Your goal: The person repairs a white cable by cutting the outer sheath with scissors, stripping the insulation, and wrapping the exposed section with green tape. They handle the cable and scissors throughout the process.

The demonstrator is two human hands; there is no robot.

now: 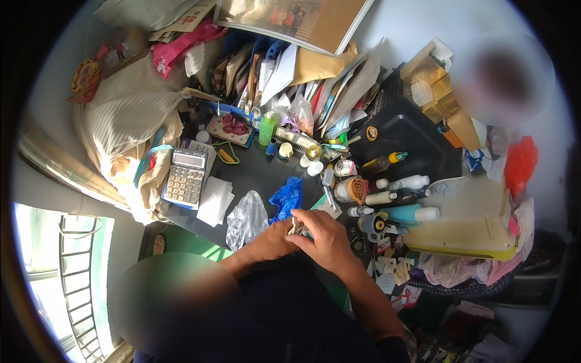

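Note:
Close to my body, at the near edge of the dark tabletop (254,169), my two hands meet. My left hand (272,240) is closed, its fingers curled and partly hidden behind the right. Over it bends my right hand (324,237), thumb and fingers drawn together. Between them shows a small pale object (295,226), too covered to name. Just beyond the hands lies a crumpled blue plastic bag (286,198). Left of that is a transparent plastic bag (247,219), with folded white paper (215,199) farther left.
A calculator (185,176) stands at the left, by a pale striped cloth (127,115). Several bottles and jars crowd the right, among them a teal bottle (402,213) and a brush with orange bristles (357,190). Behind stand envelopes (318,66) and a green bottle (266,130).

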